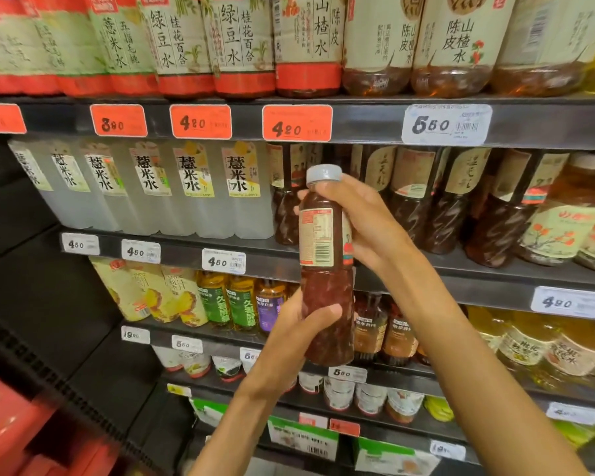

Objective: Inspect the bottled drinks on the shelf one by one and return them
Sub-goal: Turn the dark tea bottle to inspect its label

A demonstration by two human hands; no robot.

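I hold a dark reddish-brown bottled drink (pixel 325 269) upright in front of the shelves, its grey cap on top and its barcode label facing me. My right hand (pixel 364 221) grips the bottle's upper part just under the cap. My left hand (pixel 296 334) grips the lower part from the left, thumb across the front. Behind the bottle, on the second shelf (pixel 495 269), stands a row of similar dark bottles (pixel 443 207) with tan labels.
Clear barley-water bottles (pixel 193 190) fill the left of that shelf. Large tan-labelled bottles (pixel 323 46) line the top shelf above price tags (pixel 296 123). Lower shelves carry yellow, green and amber drinks (pixel 220 300). Red crates (pixel 21 434) sit at the bottom left.
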